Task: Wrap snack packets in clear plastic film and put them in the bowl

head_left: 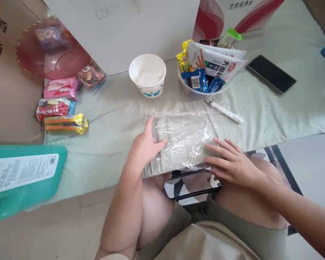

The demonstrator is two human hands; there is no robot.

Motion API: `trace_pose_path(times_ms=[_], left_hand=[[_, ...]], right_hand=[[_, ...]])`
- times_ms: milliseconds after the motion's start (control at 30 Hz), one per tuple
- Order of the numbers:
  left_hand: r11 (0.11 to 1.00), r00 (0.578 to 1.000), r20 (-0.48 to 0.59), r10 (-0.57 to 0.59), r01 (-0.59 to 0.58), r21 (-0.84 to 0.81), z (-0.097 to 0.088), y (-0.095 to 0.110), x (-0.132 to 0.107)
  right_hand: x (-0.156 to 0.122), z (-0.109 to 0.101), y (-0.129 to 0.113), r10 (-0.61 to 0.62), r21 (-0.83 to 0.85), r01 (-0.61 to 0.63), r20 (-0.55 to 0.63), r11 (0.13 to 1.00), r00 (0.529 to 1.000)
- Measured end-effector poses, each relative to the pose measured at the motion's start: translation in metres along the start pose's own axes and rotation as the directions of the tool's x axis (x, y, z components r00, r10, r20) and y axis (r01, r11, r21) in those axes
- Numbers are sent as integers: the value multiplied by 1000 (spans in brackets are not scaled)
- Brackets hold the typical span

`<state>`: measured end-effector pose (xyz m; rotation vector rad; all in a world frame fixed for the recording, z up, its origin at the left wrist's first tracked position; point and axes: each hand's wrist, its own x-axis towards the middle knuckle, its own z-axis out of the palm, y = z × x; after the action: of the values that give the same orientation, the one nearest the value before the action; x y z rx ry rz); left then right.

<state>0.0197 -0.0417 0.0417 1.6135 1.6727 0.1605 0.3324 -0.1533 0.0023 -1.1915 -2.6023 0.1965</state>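
A clear plastic bag lies crinkled and shiny on the cloth-covered surface in front of me. At its left edge is my left hand, thumb and index finger apart, touching the plastic. My right hand rests at the bag's right side with its fingers spread over the edge. Just beyond the bag stands a white paper cup with a teal pattern, some clear plastic inside it. A white utility knife or pen-like tool lies near the bag's far right corner.
A clear bowl holds several snack packets. Right of it lies a black phone. Several wrapped snacks and a red ridged plastic plate are at left. Cardboard boxes stand behind; a green board juts in at lower left.
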Motion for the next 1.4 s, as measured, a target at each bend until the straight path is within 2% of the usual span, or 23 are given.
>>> trace_pose_path(times_ms=[67, 167, 267, 367, 433, 467, 500, 600, 633, 733, 767, 833, 867, 933, 967, 1033, 1100, 1133, 1200, 1300, 1400], left_hand=[[998, 1000, -9, -10, 10, -55, 1, -1, 2], [983, 999, -34, -27, 21, -184, 2, -9, 6], [950, 981, -184, -55, -5, -311, -1, -19, 10], [931, 908, -416, -45, -114, -348, -6, -25, 16], [933, 851, -524, 42, -221, -284, -6, -25, 23], [933, 834, -542, 103, -270, -238, -5, -24, 28], [929, 829, -533, 170, -315, -193, -3, -22, 33], [900, 837, -417, 354, -426, -90, 5, -12, 40], [890, 825, -405, 393, -452, -58, 6, -7, 38], [856, 768, -434, 471, -516, 14, 2, 5, 19], [830, 762, -394, 514, -558, 1, -1, 8, 10], [750, 753, -132, 644, -656, -85, -6, 11, -8], [729, 732, 18, 682, -676, -109, -7, 13, -15], [729, 698, 237, 676, -680, -77, -4, 14, -27], [738, 700, 295, 651, -675, -26, 0, 15, -31], [740, 713, 338, 614, -669, 65, 7, 15, -36], [748, 729, 311, 609, -659, 81, 12, 13, -36], [765, 748, 266, 608, -642, 54, 13, 12, -35], [813, 804, 126, 582, -577, -71, 12, 8, -30], [825, 898, -71, 433, -427, -369, 9, 0, -18], [759, 956, -126, 266, -288, -584, 11, -6, -7]], right_hand=[[5, -3, 0, -13, 55, 19, -105, 998, 994], [11, -16, 2, -23, 154, 45, -142, 987, 990], [9, -22, 5, -16, 211, 42, -125, 977, 992], [2, -20, 9, -35, 275, 62, -102, 959, 994], [-1, -18, 12, -64, 325, 90, -88, 942, 994], [-2, -17, 14, -79, 343, 102, -79, 934, 994], [-3, -17, 15, -93, 357, 111, -67, 928, 993], [-4, -17, 17, -110, 390, 113, -31, 914, 993], [-5, -18, 18, -99, 402, 101, -26, 910, 995], [-8, -21, 23, -34, 446, 54, -53, 893, 998], [-10, -22, 25, -4, 474, 38, -72, 880, 997], [-13, -22, 29, 72, 553, 3, -113, 833, 991], [-15, -22, 30, 127, 603, -23, -130, 797, 983], [-17, -19, 31, 281, 713, -81, -167, 696, 945], [-17, -16, 30, 376, 765, -105, -188, 635, 908], [-14, -12, 28, 554, 848, -118, -227, 517, 801], [-11, -8, 26, 663, 895, -87, -255, 437, 704], [-10, -7, 25, 689, 908, -67, -263, 413, 675], [-10, -5, 24, 707, 920, -53, -261, 389, 657], [-10, -3, 25, 722, 901, -129, -239, 415, 649], [-6, 1, 26, 764, 874, -193, -260, 447, 590]])
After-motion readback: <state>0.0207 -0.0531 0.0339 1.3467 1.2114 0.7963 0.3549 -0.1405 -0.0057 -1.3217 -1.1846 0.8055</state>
